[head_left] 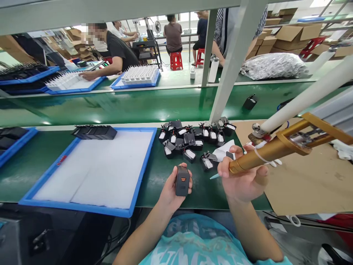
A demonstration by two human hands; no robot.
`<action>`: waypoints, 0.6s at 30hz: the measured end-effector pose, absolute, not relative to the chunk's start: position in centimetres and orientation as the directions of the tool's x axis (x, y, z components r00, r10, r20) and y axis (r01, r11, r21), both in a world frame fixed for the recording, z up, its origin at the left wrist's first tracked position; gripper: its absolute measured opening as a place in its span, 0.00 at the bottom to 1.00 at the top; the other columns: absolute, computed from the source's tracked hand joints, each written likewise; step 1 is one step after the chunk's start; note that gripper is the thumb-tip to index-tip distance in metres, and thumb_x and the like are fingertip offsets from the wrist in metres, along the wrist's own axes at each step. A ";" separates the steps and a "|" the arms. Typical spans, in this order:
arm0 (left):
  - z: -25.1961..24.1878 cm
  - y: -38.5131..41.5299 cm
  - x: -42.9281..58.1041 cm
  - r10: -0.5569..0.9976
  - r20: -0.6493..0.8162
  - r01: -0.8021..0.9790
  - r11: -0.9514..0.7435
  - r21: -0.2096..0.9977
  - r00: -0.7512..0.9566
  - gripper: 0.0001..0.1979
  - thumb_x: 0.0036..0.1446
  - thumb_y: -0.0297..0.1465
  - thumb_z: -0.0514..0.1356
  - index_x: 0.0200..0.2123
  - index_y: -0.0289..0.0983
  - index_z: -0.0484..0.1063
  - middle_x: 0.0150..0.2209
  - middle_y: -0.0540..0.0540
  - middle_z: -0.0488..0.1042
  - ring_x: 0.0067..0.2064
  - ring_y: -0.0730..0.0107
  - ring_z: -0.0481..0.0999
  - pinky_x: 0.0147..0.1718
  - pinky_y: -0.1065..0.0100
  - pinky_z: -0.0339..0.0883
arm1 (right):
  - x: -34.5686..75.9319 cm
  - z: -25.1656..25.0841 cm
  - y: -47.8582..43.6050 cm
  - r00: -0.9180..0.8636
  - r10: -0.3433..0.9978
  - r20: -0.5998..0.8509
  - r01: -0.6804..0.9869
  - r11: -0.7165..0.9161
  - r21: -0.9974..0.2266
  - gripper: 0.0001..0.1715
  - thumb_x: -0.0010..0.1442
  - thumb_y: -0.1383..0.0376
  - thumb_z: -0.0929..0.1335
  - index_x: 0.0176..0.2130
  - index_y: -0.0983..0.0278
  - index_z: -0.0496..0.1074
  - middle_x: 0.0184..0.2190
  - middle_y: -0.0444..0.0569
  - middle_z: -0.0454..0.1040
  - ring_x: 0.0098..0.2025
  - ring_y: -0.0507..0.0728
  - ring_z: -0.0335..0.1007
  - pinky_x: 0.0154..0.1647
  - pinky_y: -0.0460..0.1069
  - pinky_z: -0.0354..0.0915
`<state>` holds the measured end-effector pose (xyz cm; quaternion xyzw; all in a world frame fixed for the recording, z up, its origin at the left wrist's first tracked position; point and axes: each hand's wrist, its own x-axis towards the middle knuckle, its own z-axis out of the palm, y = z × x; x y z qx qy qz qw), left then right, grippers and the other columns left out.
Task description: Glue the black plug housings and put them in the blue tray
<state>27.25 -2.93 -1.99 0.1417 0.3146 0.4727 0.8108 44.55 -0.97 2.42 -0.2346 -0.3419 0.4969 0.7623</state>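
Charger (pixel 182 180) upright in left hand (pixel 172 193), long axis vertical.

The left hand (pixel 171 189) holds a black charger (pixel 182 180); the right hand (pixel 242 176) grips a gold dispenser (pixel 278 147).

charger (pixel 182 180): black, orange mark
dispenser tool (pixel 275 149): gold
tray (pixel 82 208): blue rim, white liner
counter (pixel 154 176): green
cardboard sheet (pixel 309 184): brown

1 black adapter (pixel 182 181) held upright; gold dispenser tool (pixel 275 148) slanting down-left.
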 end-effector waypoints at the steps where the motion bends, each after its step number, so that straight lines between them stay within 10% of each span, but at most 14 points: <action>1: -2.0 -3.0 27.2 0.867 -0.349 -0.684 0.496 0.534 0.356 0.22 0.50 0.48 0.64 0.42 0.42 0.65 0.32 0.51 0.69 0.26 0.79 0.70 0.21 0.78 0.66 | 44.6 2.4 -1.0 0.278 0.918 0.282 -0.594 0.395 -0.701 0.22 0.55 0.45 0.64 0.44 0.54 0.70 0.39 0.44 0.67 0.16 0.49 0.63 0.14 0.49 0.59; 8: -1.6 -3.5 23.8 0.922 -0.286 -0.512 0.382 0.769 0.259 0.18 0.58 0.44 0.58 0.49 0.43 0.63 0.39 0.48 0.71 0.33 0.72 0.73 0.31 0.68 0.72 | 45.1 1.9 -1.2 0.288 0.921 0.261 -0.604 0.386 -0.697 0.24 0.54 0.46 0.65 0.46 0.54 0.70 0.40 0.44 0.68 0.17 0.49 0.62 0.16 0.50 0.59; 12: -1.3 -0.7 17.6 0.989 -0.128 0.098 0.120 0.988 0.071 0.22 0.59 0.44 0.56 0.54 0.44 0.60 0.42 0.46 0.72 0.39 0.65 0.74 0.39 0.64 0.70 | 45.8 1.6 -1.2 0.298 0.933 0.203 -0.617 0.351 -0.705 0.26 0.51 0.45 0.67 0.46 0.54 0.71 0.40 0.45 0.69 0.18 0.50 0.61 0.17 0.51 0.59; 15: -1.3 4.3 11.7 0.970 0.233 0.834 -0.077 0.547 -0.064 0.24 0.62 0.42 0.53 0.58 0.39 0.59 0.48 0.40 0.71 0.47 0.58 0.72 0.47 0.60 0.65 | 46.3 1.2 -1.0 0.310 0.936 0.168 -0.632 0.335 -0.698 0.26 0.48 0.46 0.69 0.44 0.55 0.71 0.39 0.45 0.69 0.18 0.50 0.60 0.16 0.51 0.58; 16: -1.4 6.1 9.8 0.946 0.320 0.953 -0.060 0.296 -0.040 0.24 0.63 0.41 0.51 0.58 0.36 0.59 0.50 0.37 0.70 0.51 0.55 0.70 0.50 0.57 0.63 | 46.4 1.0 -0.9 0.315 0.935 0.166 -0.636 0.338 -0.694 0.26 0.48 0.46 0.69 0.44 0.55 0.71 0.40 0.45 0.69 0.18 0.50 0.60 0.16 0.51 0.58; 18: -1.5 9.6 6.5 0.933 0.358 0.984 -0.015 0.179 -0.051 0.24 0.62 0.39 0.52 0.57 0.31 0.62 0.50 0.32 0.70 0.54 0.47 0.66 0.53 0.50 0.56 | 46.5 0.7 -0.8 0.320 0.931 0.174 -0.635 0.347 -0.691 0.27 0.48 0.45 0.68 0.45 0.55 0.71 0.40 0.45 0.69 0.18 0.51 0.61 0.16 0.51 0.58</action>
